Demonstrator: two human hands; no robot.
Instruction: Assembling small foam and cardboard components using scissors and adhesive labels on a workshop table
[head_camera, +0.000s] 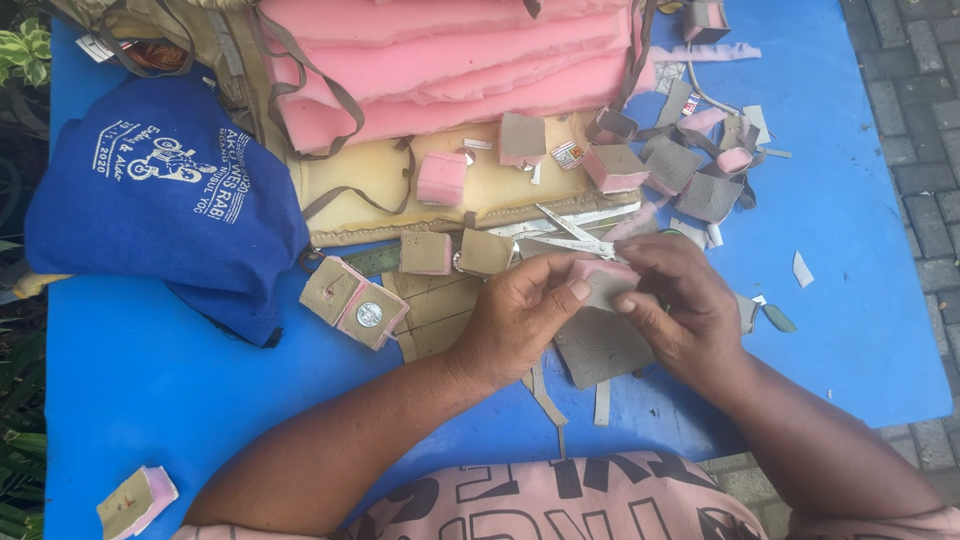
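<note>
Foam fills my view: I pinch a small pink foam block with grey-brown fabric on its face between both hands, above the blue table. My left hand has its grip clenched on the block's left edge, thumb on top; my right hand grasps the right side with its fingertips. Beneath my hands lies a grey fabric sheet. Scissors rest just beyond my fingers. Two finished squares sit to my left, one bearing a round metal disc. Pink foam slabs are stacked at the far edge, beside a blue cloth bag.
</note>
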